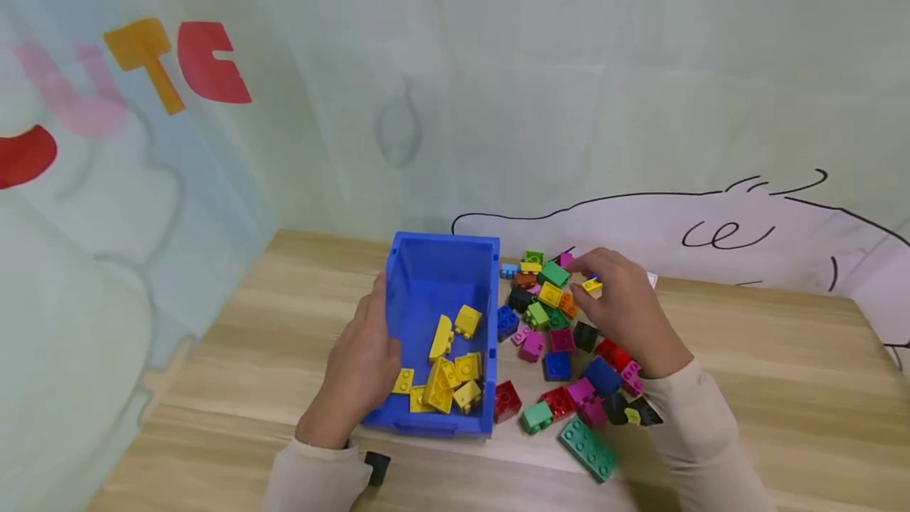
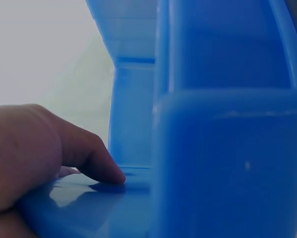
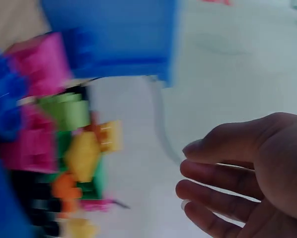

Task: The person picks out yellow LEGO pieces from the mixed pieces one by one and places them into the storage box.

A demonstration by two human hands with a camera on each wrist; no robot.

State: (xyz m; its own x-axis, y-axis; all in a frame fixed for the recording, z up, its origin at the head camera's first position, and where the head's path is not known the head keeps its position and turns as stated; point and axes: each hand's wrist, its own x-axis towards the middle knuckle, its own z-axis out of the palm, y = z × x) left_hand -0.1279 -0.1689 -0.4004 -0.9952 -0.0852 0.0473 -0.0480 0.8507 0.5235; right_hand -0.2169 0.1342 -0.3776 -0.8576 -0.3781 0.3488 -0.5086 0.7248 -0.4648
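Note:
A blue plastic bin (image 1: 446, 267) stands on the table with several yellow toy bricks (image 1: 439, 385) inside. My left hand (image 1: 362, 358) grips the bin's left wall. In the left wrist view, the thumb (image 2: 96, 158) bends over the blue wall. To the right of the bin, my right hand (image 1: 626, 303) hovers over the far end of a pile of colored bricks (image 1: 558, 340). A small yellow brick (image 1: 592, 285) shows between its thumb and fingers in the head view. The right wrist view shows that hand (image 3: 238, 173) holding nothing, its fingers loosely bent.
Yellow bricks (image 1: 550, 295) lie among the mixed pile. A long green brick (image 1: 588, 449) is at the pile's near edge. Close to the left sleeve is a black piece (image 1: 377, 468). A printed fabric wall (image 1: 569, 101) rises behind the table (image 1: 235, 354).

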